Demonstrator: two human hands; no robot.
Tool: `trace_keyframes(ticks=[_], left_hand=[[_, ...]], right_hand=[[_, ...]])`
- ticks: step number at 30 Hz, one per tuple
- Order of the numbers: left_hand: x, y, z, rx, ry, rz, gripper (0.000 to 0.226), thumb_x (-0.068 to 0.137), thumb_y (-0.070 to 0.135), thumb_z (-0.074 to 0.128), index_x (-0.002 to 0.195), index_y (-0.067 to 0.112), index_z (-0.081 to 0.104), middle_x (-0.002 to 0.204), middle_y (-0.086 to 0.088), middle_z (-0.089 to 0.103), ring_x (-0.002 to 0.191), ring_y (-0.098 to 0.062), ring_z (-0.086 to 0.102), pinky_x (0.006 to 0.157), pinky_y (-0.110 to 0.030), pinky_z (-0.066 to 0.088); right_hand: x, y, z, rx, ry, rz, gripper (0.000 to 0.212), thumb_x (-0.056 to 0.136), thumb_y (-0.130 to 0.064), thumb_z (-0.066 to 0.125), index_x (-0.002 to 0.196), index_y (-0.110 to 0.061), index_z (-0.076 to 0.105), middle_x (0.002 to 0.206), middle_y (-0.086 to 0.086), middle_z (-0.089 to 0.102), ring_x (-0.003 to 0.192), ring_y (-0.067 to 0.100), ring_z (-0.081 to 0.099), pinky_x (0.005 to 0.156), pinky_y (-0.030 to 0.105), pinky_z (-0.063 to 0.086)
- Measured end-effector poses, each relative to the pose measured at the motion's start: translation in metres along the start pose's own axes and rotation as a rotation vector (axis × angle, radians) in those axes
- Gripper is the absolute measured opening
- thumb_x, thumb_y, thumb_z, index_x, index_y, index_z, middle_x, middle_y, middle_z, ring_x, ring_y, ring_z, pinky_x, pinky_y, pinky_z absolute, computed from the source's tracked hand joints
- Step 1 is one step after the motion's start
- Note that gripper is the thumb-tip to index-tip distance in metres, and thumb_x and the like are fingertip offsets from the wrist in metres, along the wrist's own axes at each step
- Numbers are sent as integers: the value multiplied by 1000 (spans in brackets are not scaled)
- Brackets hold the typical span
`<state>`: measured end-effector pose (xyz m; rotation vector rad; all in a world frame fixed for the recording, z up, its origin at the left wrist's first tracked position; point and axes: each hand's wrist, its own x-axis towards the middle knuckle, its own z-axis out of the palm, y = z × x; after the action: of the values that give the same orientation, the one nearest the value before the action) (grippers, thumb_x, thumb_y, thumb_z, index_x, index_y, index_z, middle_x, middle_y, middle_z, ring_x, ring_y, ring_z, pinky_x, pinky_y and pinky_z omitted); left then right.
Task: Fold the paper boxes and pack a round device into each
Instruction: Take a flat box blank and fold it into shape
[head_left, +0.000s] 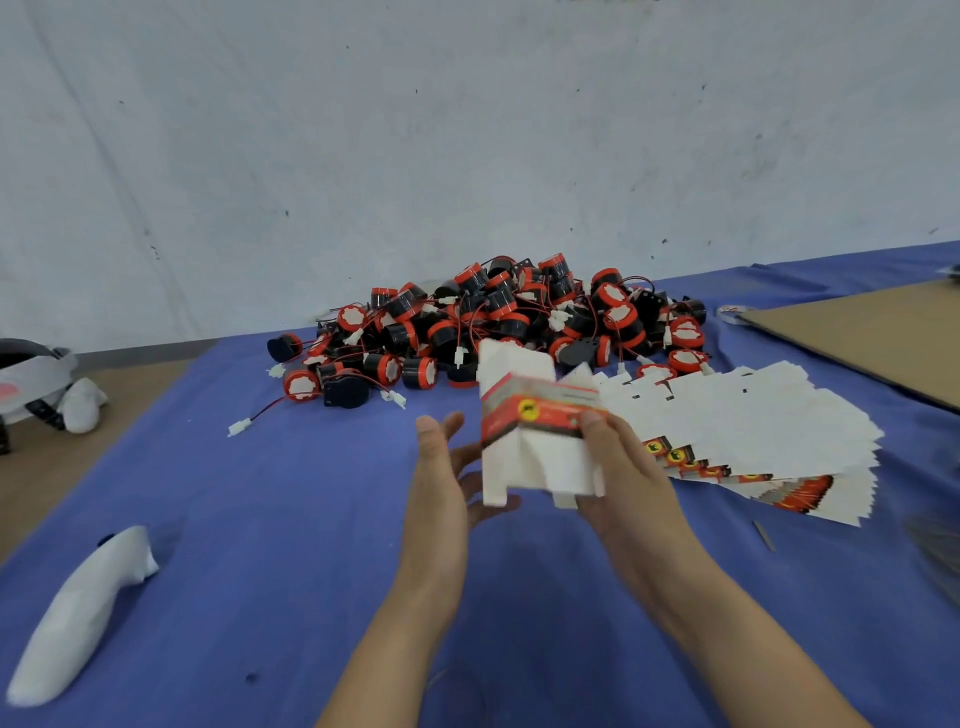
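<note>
A half-formed paper box (535, 431), white with a red printed band, is held above the blue cloth at the centre. My right hand (618, 467) grips its right side, thumb on the red band. My left hand (447, 467) is beside the box's left edge with straight fingers, its lower fingers touching the bottom of the box. Behind lies a big heap of round black-and-red devices (498, 322) with red wires and white plugs. A fanned stack of flat box blanks (753, 431) lies to the right of my hands.
The blue cloth (260, 493) covers the table. A white wrapped object (78, 613) lies at the near left. A brown cardboard sheet (872, 338) is at the far right. A small metal blade (764, 535) lies near the blanks. A white headset (36, 384) sits on the left.
</note>
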<state>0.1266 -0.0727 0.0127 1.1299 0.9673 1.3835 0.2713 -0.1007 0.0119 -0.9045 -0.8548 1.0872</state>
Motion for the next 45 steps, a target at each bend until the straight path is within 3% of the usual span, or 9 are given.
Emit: trace_keyframes(ticks=[4, 12, 17, 25, 28, 33, 37, 41, 45], left_hand=[[-12, -3, 2, 301, 22, 253, 23, 104, 45, 43, 125, 45, 51, 108, 25, 65, 100, -2, 65, 77, -21, 52], [-18, -12, 9, 1264, -183, 992, 85, 82, 25, 69, 153, 26, 23, 162, -1, 20, 150, -26, 17, 123, -40, 15], [-14, -24, 8, 1495, -264, 953, 114, 79, 70, 60, 159, 16, -3, 167, -8, -3, 153, -37, -3, 120, -59, -2], [-11, -24, 3, 1528, -299, 974, 108, 80, 64, 55, 158, 14, 0, 164, -8, 13, 153, -37, 5, 121, -55, -7], [-13, -19, 4, 1446, -289, 939, 96, 82, 67, 46, 156, 17, 10, 158, -3, 25, 153, -30, 12, 122, -53, -3], [-19, -2, 7, 864, -110, 619, 94, 74, 71, 64, 149, 47, 12, 145, 24, 31, 144, 8, 14, 123, -31, 13], [-25, 12, 3, 332, -95, 446, 69, 76, 65, 69, 137, 52, 39, 130, 26, 55, 122, 3, 53, 85, -8, 47], [-37, 25, 17, 150, -206, 278, 66, 81, 77, 53, 129, 32, 59, 91, -7, 73, 94, -2, 70, 70, -4, 48], [-32, 17, 13, 154, -253, 265, 76, 73, 91, 44, 123, 37, 63, 112, 3, 73, 101, -9, 71, 75, -15, 55]], right_hand=[[7, -8, -8, 142, 100, 93, 27, 103, -35, 53, 122, -21, 67, 109, 0, 76, 101, 20, 73, 68, 33, 62], [5, -12, -17, -817, 115, -369, 50, 90, -39, 63, 138, -41, 51, 115, -25, 46, 98, -13, 45, 76, -4, 34], [7, -21, -22, -1002, -80, -318, 73, 90, -39, 68, 152, -42, 30, 125, -24, 47, 112, 1, 44, 89, 19, 36], [8, -26, -29, -991, -203, -293, 76, 86, -42, 70, 148, -54, 28, 109, -49, 42, 96, -17, 49, 76, -8, 33], [4, -27, -29, -962, -287, -297, 78, 83, -50, 70, 147, -57, 25, 118, -47, 42, 104, -32, 42, 80, -6, 35], [-3, -42, -26, -519, -204, -336, 62, 86, -69, 57, 143, -49, 43, 132, -25, 58, 114, -2, 61, 92, 20, 52], [-4, -49, -24, -456, -126, -387, 46, 93, -67, 40, 134, -50, 53, 137, -25, 57, 127, -1, 54, 107, 30, 45], [-2, -36, -4, -473, -280, -266, 35, 98, -62, 42, 116, -40, 63, 144, -12, 53, 106, -14, 58, 83, 9, 45], [-24, -13, 7, -511, -372, -393, 56, 92, -72, 46, 139, -42, 44, 144, -20, 46, 134, 7, 47, 99, 19, 48]])
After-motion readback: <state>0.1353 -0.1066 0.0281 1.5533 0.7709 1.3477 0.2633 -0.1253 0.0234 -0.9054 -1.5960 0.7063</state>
